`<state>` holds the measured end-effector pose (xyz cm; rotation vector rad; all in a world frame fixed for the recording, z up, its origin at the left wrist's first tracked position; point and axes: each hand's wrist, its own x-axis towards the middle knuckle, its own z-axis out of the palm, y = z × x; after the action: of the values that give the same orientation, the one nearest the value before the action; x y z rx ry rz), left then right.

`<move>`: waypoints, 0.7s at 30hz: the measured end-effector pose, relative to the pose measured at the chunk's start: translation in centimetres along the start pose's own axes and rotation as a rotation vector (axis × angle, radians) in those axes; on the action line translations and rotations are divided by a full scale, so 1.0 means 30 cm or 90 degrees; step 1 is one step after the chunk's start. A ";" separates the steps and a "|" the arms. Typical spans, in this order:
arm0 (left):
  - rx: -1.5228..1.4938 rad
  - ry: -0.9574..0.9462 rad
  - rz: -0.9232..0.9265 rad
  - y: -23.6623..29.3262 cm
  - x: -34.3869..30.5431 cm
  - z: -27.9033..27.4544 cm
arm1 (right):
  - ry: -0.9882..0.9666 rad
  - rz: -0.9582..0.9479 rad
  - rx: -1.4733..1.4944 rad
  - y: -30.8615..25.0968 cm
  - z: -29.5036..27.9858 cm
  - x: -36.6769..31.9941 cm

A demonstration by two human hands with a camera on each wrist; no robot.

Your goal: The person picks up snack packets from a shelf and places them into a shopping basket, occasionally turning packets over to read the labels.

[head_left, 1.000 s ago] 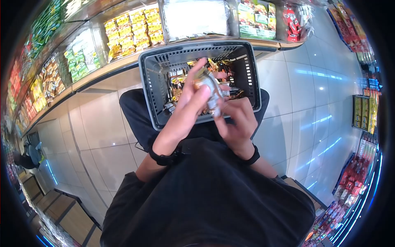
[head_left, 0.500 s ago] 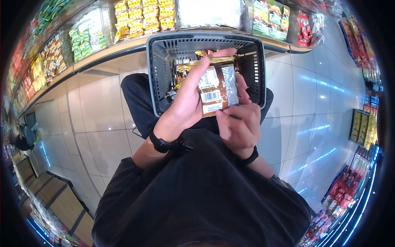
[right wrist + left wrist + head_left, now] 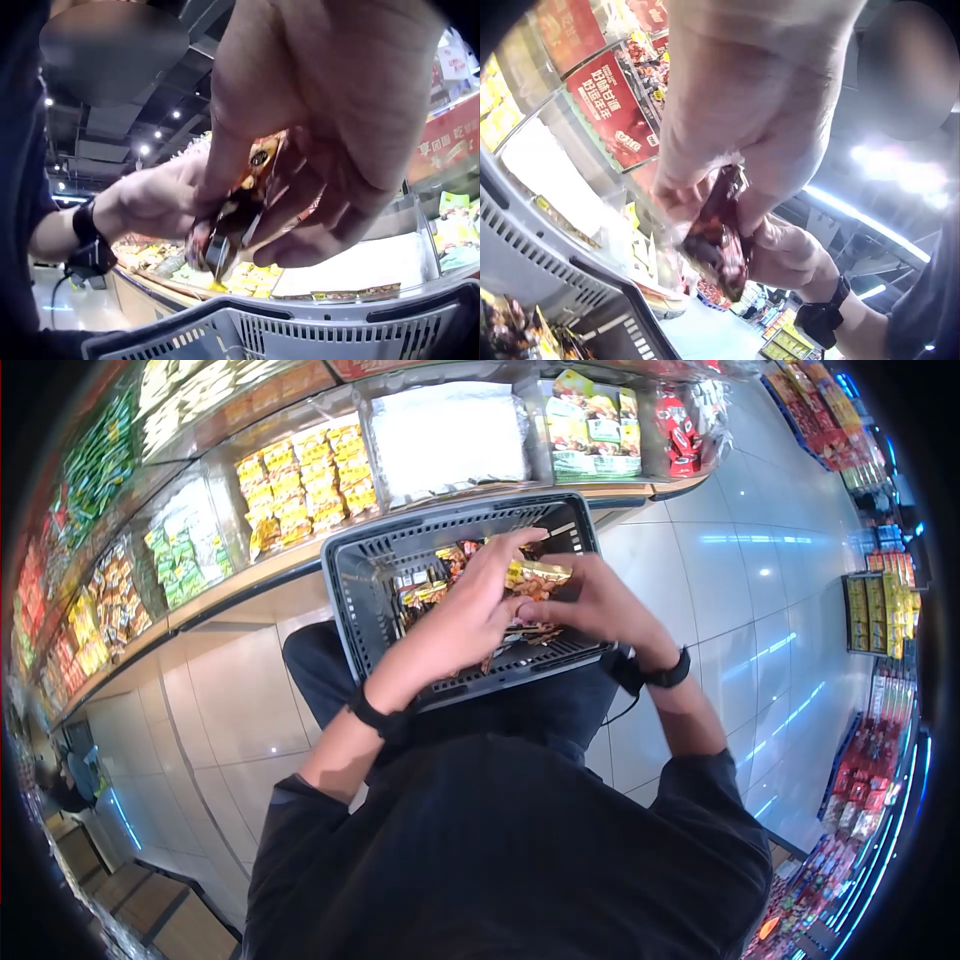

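Note:
A small snack packet (image 3: 540,577), glossy brown and orange with a yellow end, is held by both hands over the grey basket (image 3: 345,635). My left hand (image 3: 475,610) pinches it between thumb and fingers from the left. From the right, my right hand (image 3: 605,605) grips it with thumb and curled fingers. In the left wrist view the packet (image 3: 724,240) hangs creased below the left fingers. The right wrist view shows the packet (image 3: 244,202) tilted, its upper part covered by the right hand. Several similar packets (image 3: 425,595) lie in the basket.
The basket stands at the person's knees, against a wooden shelf edge (image 3: 230,592). Behind it are yellow snack bags (image 3: 310,480), a white bin (image 3: 450,440) and green-white bags (image 3: 595,435). Tiled floor (image 3: 740,580) lies to the right, with more racks (image 3: 880,615) beyond.
The packet's barcoded back faced up half a second ago; now the packet is turned and tilted. My right hand has moved forward round its right side. The view has shifted, with the basket lower in it.

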<state>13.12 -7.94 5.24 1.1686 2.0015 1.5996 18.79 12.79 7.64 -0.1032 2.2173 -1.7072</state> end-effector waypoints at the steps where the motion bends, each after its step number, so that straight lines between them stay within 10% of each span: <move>1: 0.057 -0.019 0.032 -0.030 0.040 -0.021 | -0.024 -0.011 -0.030 0.013 -0.052 0.040; 5: -0.004 -0.169 -0.120 -0.062 0.210 -0.138 | 0.004 -0.063 -0.069 0.086 -0.221 0.201; 12: 0.391 -0.153 0.017 -0.509 0.533 -0.209 | 0.272 -0.193 -0.472 0.208 -0.445 0.476; 21: 0.313 -0.365 -0.193 -0.632 0.548 -0.162 | 0.240 -0.341 -0.503 0.432 -0.447 0.571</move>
<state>-7.73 0.62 -6.82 1.2238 2.0766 0.5468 0.46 24.30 -5.50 -0.6584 3.2584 -0.9770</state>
